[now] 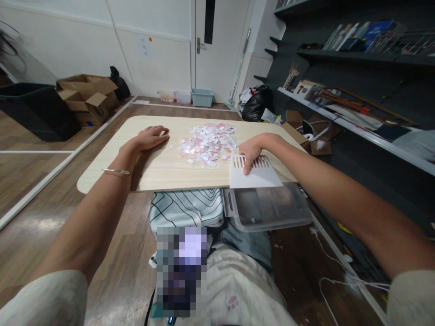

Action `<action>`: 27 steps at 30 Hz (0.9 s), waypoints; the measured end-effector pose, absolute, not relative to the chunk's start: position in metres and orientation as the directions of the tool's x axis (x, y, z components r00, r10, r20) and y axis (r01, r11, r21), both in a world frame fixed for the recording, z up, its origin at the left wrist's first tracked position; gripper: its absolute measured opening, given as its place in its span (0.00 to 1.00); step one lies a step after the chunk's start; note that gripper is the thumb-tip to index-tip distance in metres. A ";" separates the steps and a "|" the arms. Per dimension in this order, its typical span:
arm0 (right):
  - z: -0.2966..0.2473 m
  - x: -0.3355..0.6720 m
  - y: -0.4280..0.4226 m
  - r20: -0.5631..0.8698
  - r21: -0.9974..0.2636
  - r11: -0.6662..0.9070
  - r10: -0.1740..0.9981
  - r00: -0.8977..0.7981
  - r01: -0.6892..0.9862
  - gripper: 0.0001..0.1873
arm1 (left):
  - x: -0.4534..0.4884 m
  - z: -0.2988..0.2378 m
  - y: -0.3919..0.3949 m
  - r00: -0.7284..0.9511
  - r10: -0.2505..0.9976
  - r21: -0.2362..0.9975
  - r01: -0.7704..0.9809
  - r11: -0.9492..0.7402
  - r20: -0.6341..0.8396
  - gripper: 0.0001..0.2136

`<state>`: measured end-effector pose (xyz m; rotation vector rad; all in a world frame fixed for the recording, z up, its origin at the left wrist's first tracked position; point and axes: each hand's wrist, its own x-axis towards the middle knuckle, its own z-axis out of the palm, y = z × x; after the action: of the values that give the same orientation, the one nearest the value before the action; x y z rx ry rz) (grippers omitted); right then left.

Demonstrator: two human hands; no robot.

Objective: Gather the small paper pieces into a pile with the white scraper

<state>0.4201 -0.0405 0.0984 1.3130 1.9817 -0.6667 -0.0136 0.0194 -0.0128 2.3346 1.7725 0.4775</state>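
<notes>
A pile of small white and pink paper pieces (209, 144) lies in the middle of a light wooden table (163, 172). My left hand (151, 137) rests flat on the tabletop to the left of the pile, fingers stretched out and holding nothing. My right hand (250, 153) grips the slotted top edge of a flat white plastic lid (254, 174) at the table's near right edge, just right of the pile. A clear plastic bin (268, 208) sits below the table edge under the lid.
A striped cushion (186, 206) lies under the table on my lap. Cardboard boxes (86, 97) and a black bin (34, 111) stand at the left. Dark shelves (356, 117) with clutter line the right wall. White cables (340, 271) trail on the floor.
</notes>
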 end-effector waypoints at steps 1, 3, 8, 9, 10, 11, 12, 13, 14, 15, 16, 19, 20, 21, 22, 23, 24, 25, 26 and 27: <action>0.098 0.420 -0.042 -0.747 -0.037 0.374 0.606 -0.275 0.927 0.48 | -0.014 -0.012 0.019 0.243 0.958 0.331 0.901 -0.280 0.150 0.35; 0.096 0.420 -0.044 -0.731 -0.011 0.389 0.625 -0.273 0.921 0.48 | -0.014 -0.012 0.018 0.252 0.956 0.342 0.894 -0.290 0.152 0.35; 0.093 0.420 -0.042 -0.753 -0.058 0.379 0.591 -0.290 0.924 0.48 | -0.014 -0.014 0.020 0.242 0.959 0.349 0.894 -0.280 0.149 0.36; 0.093 0.419 -0.041 -0.768 -0.068 0.369 0.573 -0.285 0.927 0.48 | -0.014 -0.014 0.021 0.237 0.960 0.348 0.896 -0.275 0.148 0.36; 0.093 0.417 -0.039 -0.784 -0.071 0.359 0.557 -0.274 0.931 0.48 | -0.014 -0.015 0.022 0.236 0.960 0.347 0.897 -0.274 0.148 0.36; 0.093 0.415 -0.037 -0.799 -0.068 0.349 0.542 -0.260 0.935 0.48 | -0.014 -0.015 0.022 0.237 0.960 0.346 0.897 -0.275 0.148 0.37; 0.093 0.413 -0.035 -0.813 -0.064 0.340 0.527 -0.246 0.938 0.49 | -0.014 -0.014 0.022 0.239 0.960 0.345 0.897 -0.276 0.145 0.37; 0.094 0.410 -0.034 -0.827 -0.061 0.331 0.512 -0.234 0.942 0.49 | -0.014 -0.014 0.022 0.242 0.960 0.343 0.898 -0.277 0.142 0.38; 0.094 0.408 -0.032 -0.839 -0.059 0.322 0.497 -0.222 0.945 0.49 | -0.013 -0.013 0.022 0.243 0.960 0.339 0.899 -0.277 0.140 0.38; 0.094 0.406 -0.030 -0.851 -0.058 0.312 0.481 -0.211 0.948 0.49 | -0.013 -0.013 0.021 0.243 0.960 0.335 0.901 -0.277 0.139 0.39; 0.094 0.404 -0.028 -0.861 -0.057 0.301 0.468 -0.199 0.952 0.49 | -0.013 -0.013 0.021 0.244 0.960 0.329 0.903 -0.277 0.138 0.39; 0.092 0.400 -0.022 -0.880 -0.026 0.282 0.449 -0.156 0.959 0.49 | -0.014 -0.013 0.021 0.245 0.959 0.322 0.904 -0.280 0.145 0.39; 0.091 0.400 -0.020 -0.883 -0.013 0.281 0.446 -0.143 0.960 0.49 | -0.014 -0.013 0.022 0.246 0.958 0.324 0.904 -0.281 0.145 0.38; 0.090 0.399 -0.018 -0.888 -0.004 0.279 0.441 -0.132 0.960 0.49 | -0.015 -0.013 0.022 0.246 0.959 0.325 0.903 -0.281 0.143 0.37; 0.088 0.399 -0.016 -0.893 0.004 0.278 0.433 -0.122 0.961 0.49 | -0.015 -0.013 0.023 0.246 0.959 0.324 0.904 -0.279 0.139 0.36; 0.087 0.399 -0.015 -0.900 0.010 0.275 0.423 -0.111 0.961 0.49 | -0.015 -0.013 0.023 0.246 0.960 0.321 0.906 -0.277 0.133 0.35; 0.085 0.399 -0.014 -0.904 0.018 0.271 0.416 -0.100 0.962 0.49 | -0.015 -0.013 0.023 0.247 0.961 0.313 0.909 -0.274 0.125 0.35; 0.083 0.399 -0.013 -0.900 0.028 0.267 0.425 -0.092 0.963 0.49 | -0.015 -0.012 0.023 0.248 0.962 0.304 0.913 -0.272 0.116 0.35; 0.082 0.399 -0.013 -0.874 0.024 0.266 0.473 -0.109 0.964 0.48 | -0.015 -0.012 0.023 0.250 0.962 0.294 0.916 -0.272 0.111 0.34; 0.080 0.399 -0.013 -0.828 0.008 0.267 0.542 -0.143 0.964 0.48 | -0.015 -0.011 0.023 0.253 0.961 0.286 0.918 -0.274 0.108 0.34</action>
<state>0.3991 -0.0132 0.0801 1.3727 1.7969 -0.7185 -0.0147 0.0229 -0.0110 2.3515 1.7831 0.3918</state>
